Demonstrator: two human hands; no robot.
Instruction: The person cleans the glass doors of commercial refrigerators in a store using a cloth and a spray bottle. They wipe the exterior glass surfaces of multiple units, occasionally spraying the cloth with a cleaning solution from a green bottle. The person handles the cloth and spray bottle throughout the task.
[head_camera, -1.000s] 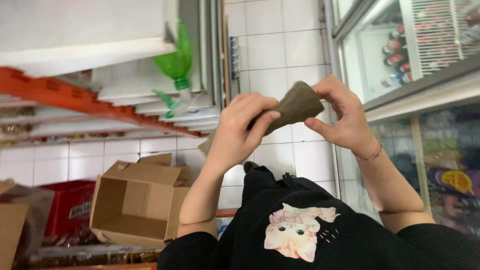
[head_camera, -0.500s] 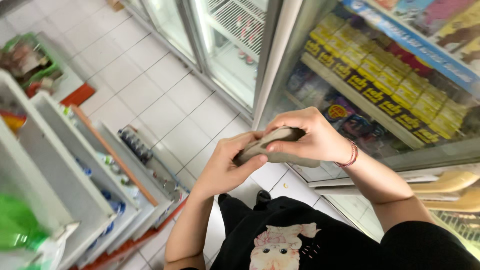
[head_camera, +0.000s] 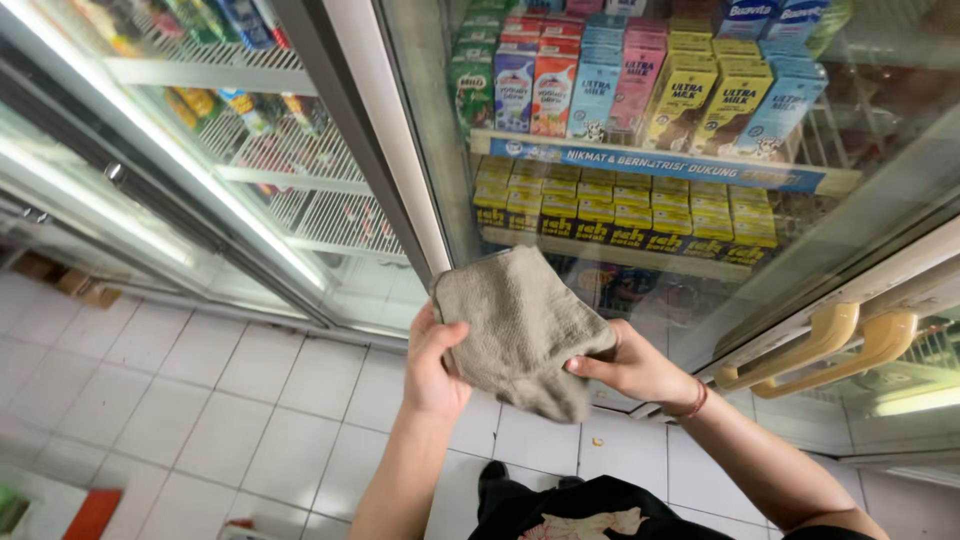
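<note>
Grey-beige folded terry cloth (head_camera: 520, 330) held up at chest height betw both hands, in front of glass fridge door (head_camera: 640, 150). Left hand (head_camera: 435, 365) clamps cloth's left edge, thumb on front, fingers behind. Right hand (head_camera: 632, 368) pinches lower right edge, thumb and fingers closed on fabric. Cloth's top corner free, bottom edge sags. Yellow curved door handles (head_camera: 835, 345) just right of right wrist w/ red cord bracelet (head_camera: 694, 402). White tiled floor (head_camera: 250, 390) to the left is open, w/ room there; fridge frame close ahead.
</note>
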